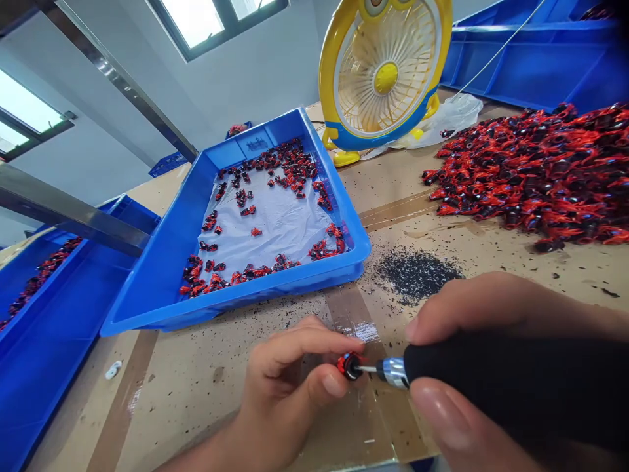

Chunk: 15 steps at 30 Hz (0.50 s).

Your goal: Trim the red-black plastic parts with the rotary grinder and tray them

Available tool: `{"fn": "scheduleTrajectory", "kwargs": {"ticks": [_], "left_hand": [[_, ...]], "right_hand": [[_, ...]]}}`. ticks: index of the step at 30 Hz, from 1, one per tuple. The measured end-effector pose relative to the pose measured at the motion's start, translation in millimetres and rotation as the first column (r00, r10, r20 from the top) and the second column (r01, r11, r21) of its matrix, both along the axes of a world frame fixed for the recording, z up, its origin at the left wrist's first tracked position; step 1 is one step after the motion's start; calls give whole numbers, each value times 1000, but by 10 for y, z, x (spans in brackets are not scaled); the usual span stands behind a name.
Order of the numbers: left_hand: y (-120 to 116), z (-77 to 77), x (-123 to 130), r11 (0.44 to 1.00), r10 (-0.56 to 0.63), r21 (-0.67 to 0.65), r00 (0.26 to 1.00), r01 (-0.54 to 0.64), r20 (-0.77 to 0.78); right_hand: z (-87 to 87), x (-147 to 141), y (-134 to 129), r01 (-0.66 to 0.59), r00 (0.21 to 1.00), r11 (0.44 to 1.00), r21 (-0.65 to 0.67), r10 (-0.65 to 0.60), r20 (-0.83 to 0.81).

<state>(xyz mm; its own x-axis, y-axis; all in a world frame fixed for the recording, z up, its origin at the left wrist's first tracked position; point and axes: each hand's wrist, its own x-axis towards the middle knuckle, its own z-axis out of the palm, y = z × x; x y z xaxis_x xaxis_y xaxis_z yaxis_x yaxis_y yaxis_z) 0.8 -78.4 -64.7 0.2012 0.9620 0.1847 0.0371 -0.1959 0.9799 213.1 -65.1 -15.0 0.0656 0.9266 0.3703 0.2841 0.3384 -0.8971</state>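
Note:
Between thumb and fingers, my left hand (289, 380) pinches a small red and black plastic part (348, 364) above the cardboard-covered table. My right hand (472, 367) is wrapped round a thick black handheld rotary tool (521, 380) with a silver collar. The tool's thin metal tip touches or enters the dark round end of the part; how deep, I cannot tell. A heap of black shavings (420, 272) lies on the table just beyond my hands.
A blue tray (230, 308) with a white liner holds many scattered red and black parts. At the right is a large pile of similar parts (531, 177). A yellow fan (386, 78) stands behind; blue bins (535, 62) fill the back right, with another blue bin (63, 347) at left.

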Motion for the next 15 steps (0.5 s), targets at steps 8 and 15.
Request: {"fn": "scheduleTrajectory", "kwargs": {"ticks": [8,15], "left_hand": [[-1,39,23,1000,25,-11,999,-25,-21],[6,30,13,1000,14,-14,999,-14,-36]], "right_hand": [[48,35,-26,-6,998,993,-120,13,55],[29,5,-21,-7,999,987,-161,14,45]]}}
